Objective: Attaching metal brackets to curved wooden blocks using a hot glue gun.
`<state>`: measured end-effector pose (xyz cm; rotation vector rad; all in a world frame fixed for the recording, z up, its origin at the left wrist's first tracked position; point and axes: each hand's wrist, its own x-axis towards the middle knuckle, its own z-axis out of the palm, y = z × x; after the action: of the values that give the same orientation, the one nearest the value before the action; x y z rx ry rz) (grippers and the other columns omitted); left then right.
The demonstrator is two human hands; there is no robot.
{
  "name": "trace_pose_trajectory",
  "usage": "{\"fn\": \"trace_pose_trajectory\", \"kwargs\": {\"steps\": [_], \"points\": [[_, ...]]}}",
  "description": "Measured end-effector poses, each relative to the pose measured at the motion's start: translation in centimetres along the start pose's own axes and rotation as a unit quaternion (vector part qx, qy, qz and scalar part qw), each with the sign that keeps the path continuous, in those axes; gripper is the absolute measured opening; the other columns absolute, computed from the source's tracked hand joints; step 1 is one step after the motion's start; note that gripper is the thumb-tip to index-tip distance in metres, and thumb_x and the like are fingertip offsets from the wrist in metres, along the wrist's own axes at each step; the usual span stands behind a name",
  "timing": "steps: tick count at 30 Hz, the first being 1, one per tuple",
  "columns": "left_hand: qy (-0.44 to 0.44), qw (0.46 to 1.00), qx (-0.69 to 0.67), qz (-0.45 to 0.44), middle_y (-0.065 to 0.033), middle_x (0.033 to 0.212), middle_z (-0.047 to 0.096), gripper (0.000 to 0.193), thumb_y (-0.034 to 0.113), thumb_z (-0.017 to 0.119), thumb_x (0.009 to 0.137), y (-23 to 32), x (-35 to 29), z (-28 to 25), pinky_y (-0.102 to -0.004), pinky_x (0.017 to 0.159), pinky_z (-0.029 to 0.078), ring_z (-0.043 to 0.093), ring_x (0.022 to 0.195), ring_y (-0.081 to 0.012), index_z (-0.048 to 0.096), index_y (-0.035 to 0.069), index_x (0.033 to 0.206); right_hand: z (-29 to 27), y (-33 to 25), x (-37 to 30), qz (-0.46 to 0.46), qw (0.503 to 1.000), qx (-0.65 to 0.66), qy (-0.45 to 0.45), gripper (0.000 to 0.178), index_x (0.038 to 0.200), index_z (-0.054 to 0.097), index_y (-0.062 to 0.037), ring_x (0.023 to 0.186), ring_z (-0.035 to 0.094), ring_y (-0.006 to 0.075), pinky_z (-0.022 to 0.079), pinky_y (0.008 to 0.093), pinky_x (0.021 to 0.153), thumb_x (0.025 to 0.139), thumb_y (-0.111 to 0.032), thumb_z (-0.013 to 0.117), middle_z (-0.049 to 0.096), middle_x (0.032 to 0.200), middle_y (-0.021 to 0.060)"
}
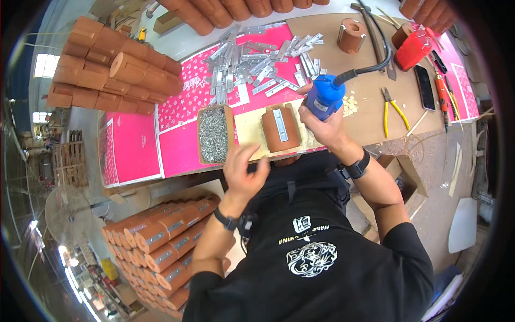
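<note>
My right hand (327, 126) is wrapped round a blue corded electric screwdriver (324, 96), held just right of a reddish-brown rounded block (271, 134). The tool's tip is hidden. A silver metal strip with holes (280, 124) lies lengthwise on top of the block, which rests on a pale board (247, 126) at the table's near edge. My left hand (244, 172) hovers in front of the board, fingers bent and apart from the thumb, with nothing visible in it. Close beyond its fingertips stands a cardboard box of small screws (215, 134).
Loose metal strips (247, 64) are heaped at the table's far side. Brown blocks (107, 70) are stacked at the left, with more (166, 247) below the table. Yellow-handled pliers (394, 112), a phone (425, 88) and a red bottle (412, 51) lie or stand at the right.
</note>
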<state>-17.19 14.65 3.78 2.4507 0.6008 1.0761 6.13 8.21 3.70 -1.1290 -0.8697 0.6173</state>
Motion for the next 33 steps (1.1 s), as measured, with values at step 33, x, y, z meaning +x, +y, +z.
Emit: {"fn": "trace_pose_trajectory", "kwargs": {"steps": [33], "points": [[-0.289,0.944,-0.140,-0.080,-0.0191,0.129,0.053,0.091,0.033,0.090,0.067,-5.1,6.7,0.8,-0.0444,0.097,0.049,0.055,0.121,-0.0333,0.045,0.002,0.139,1.1,0.5,-0.1,0.034,0.993,-0.020,0.111,0.022,0.108,0.055,-0.0008,0.062,0.057,0.0093,0.047,0.0244,0.057,0.088,-0.003,0.063,0.058,0.074,0.0016]]}}
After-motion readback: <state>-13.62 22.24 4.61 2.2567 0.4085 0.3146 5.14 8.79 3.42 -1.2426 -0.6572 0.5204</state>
